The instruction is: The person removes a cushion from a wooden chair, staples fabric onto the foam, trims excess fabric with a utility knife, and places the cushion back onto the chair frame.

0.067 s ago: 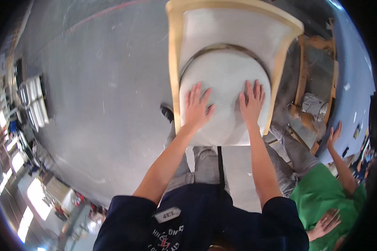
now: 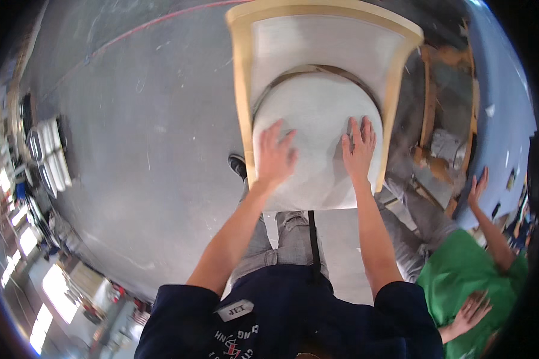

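Observation:
In front of me stands a chair with a light wooden frame and a pale upholstered backrest. Its rounded off-white seat lies below my arms. My left hand is over the left part of the seat, fingers spread and a little blurred; whether it touches the fabric I cannot tell. My right hand lies on the right part of the seat with its fingers apart. Neither hand grips anything. A narrow curved gap shows between the seat and the backrest.
A person in a green shirt stands close on my right, one hand on a blue surface. Beyond the chair's right side is a bare wooden frame. White padded pieces are stacked at the far left on the grey floor.
My left hand has shifted slightly left across the seat. My right hand keeps its place on the seat. The chair appears a little further left in view.

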`<state>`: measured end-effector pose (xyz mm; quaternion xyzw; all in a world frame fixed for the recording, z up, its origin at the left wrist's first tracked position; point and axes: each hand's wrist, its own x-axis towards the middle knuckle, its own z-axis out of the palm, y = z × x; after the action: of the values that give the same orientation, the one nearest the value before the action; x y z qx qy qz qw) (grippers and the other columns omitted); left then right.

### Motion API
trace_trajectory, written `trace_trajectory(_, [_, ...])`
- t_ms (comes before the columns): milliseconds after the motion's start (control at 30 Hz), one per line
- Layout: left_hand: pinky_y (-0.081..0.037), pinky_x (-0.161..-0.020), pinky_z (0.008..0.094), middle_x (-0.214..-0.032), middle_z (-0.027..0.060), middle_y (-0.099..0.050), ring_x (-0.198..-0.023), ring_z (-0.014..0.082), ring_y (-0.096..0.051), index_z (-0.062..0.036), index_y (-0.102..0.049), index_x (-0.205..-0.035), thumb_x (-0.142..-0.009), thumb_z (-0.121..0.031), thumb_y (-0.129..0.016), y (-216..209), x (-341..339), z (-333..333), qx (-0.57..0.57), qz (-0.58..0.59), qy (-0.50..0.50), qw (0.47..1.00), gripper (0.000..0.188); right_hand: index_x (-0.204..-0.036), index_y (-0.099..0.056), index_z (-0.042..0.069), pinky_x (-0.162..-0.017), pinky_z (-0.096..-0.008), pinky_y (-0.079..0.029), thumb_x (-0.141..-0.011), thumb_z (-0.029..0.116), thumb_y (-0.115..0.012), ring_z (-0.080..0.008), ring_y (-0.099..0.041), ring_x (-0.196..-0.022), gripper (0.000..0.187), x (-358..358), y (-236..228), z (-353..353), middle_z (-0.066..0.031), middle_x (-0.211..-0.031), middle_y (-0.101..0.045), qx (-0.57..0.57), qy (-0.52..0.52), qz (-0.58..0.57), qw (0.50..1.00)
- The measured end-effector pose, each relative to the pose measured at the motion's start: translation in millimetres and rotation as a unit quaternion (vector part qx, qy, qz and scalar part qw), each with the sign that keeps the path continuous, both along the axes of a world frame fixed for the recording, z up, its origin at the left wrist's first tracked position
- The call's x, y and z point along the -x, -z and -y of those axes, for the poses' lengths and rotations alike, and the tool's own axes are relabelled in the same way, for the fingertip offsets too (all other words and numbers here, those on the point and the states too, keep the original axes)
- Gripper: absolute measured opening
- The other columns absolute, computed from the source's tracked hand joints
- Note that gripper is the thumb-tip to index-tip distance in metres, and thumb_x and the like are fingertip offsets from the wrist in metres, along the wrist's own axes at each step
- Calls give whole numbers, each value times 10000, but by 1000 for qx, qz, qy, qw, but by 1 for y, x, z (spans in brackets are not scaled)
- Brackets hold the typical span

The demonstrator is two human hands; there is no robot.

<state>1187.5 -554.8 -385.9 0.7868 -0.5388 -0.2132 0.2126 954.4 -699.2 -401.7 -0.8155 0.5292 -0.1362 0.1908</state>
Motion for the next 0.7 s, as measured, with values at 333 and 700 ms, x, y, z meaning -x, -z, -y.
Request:
trace_trajectory(333, [-475,-1028,388,-1227,148,-719,-1203,309,-647,-63,-718,-1223,-1017,-368,-597,-181,-116,330,261,37,95,960,387,-1517,-489,202,-1236,-580,-216,-980,332,-549,-355,-316,-1518,556,-61,-15,3,-115,-1626,-392,-11,28,-53,998])
trace_trajectory(700, [-418,-1082,407,-1345,204,-671,-1269,324,-615,13,-675,-1324,-1019,-633,-449,-145,-102,383,-148,22,45,988,749,-1520,-471,304,-1254,-531,-189,-973,390,-530,-288,-304,-1515,558,-50,3,-1,-12,-1643,-356,-53,62,-4,997])
